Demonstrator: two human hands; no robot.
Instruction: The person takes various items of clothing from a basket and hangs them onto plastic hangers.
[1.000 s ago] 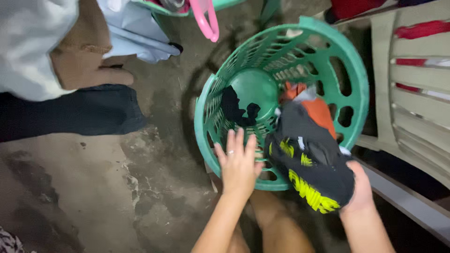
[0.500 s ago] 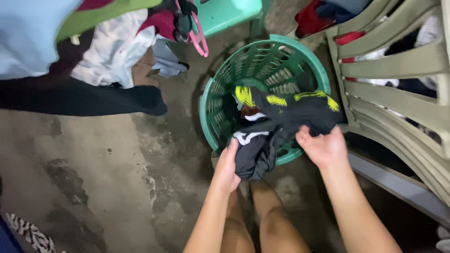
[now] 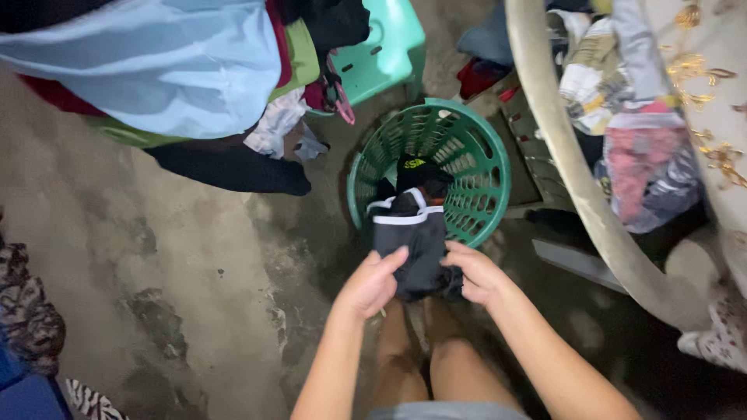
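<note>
Both my hands grip a black garment with white trim (image 3: 412, 237) that hangs over the near rim of a round green laundry basket (image 3: 482, 194). My left hand (image 3: 372, 281) pinches its lower left edge and my right hand (image 3: 475, 274) holds its lower right edge. More dark clothing with a yellow print (image 3: 414, 167) and something orange lies inside the basket. My bare legs show below my hands.
A pile of clothes, light blue on top (image 3: 156, 62), hangs at upper left above a teal plastic stool (image 3: 385, 54). A beige plastic chair (image 3: 576, 179) loaded with clothes stands at right. The concrete floor (image 3: 179, 264) is stained; patterned fabric lies at lower left.
The view pulled back and up. The black garment came out over the basket rim, and both hands moved together onto its lower edge. The yellow-printed part dropped back inside the basket.
</note>
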